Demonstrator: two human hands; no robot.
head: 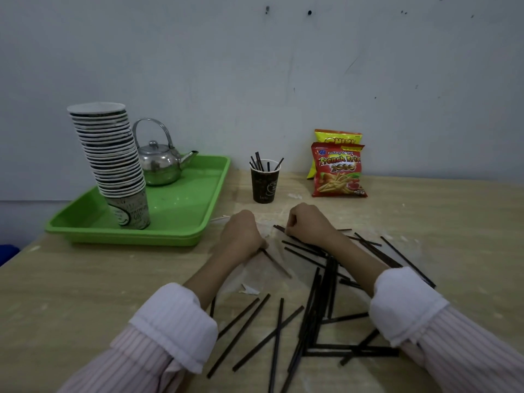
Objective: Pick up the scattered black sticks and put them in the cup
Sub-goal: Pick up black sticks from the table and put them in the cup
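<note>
Rolled-up, pink-striped white sleeves (175,324) frame the near edge of a pale wooden table (85,279). Thin black sticks (313,313) lie scattered and crossed between the person's forearms, thickest in a bunch toward the right. A few more fan out to the right of the right wrist. A torn scrap of white paper (249,289) lies just beside the left forearm.

Farther in, both hands sit knuckles-up at the table, side by side, near each other but apart. The left grip (243,231) is curled closed over the end of a lone dark stick (276,262), which trails, blurred, from under the hand toward the near right. The right grip (307,222) is curled too, its fingertips pinching at the ends of the thin black sticks at the far-left corner of the pile.

Beyond the hands, a dark printed paper cup (265,184) stands upright on the table, apart from the pile, with several sticks standing in it and poking above its rim. To its left, a bright green plastic tray (181,205) carries a tall, leaning stack of paper cups (113,154) at its near side. A shiny metal kettle (158,165) sits behind the stack, spout pointing right. To the cup's right, a red French-fries snack bag (338,174) stands in front of a yellow snack bag (337,136), both against the grey wall (255,66).
</note>
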